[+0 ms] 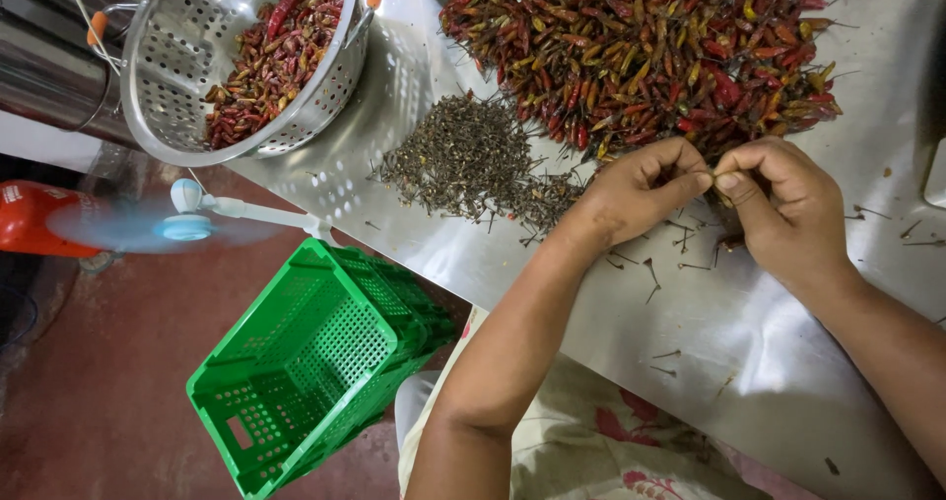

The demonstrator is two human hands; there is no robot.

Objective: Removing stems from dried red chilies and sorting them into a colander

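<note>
Both hands meet over the middle of the steel table [749,362], just below the big heap of dried red chillies [650,47] that spreads along its far edge. The left hand [641,190] is curled, its fingertips pinched against those of the right hand [783,204], which is clenched the same way; between them they grip something small, most likely a single chilli, though it is too hidden by the fingers to tell for certain. To the left of the hands lies a grey-brown pile of plucked stems [473,155], with loose stems scattered on the bare metal around the wrists. At the table's far left corner a metal colander [177,86] holds more chillies. Off the near left edge, on the red floor, stands a green plastic crate [305,372], with a small fan [187,226] spinning beside it.
</note>
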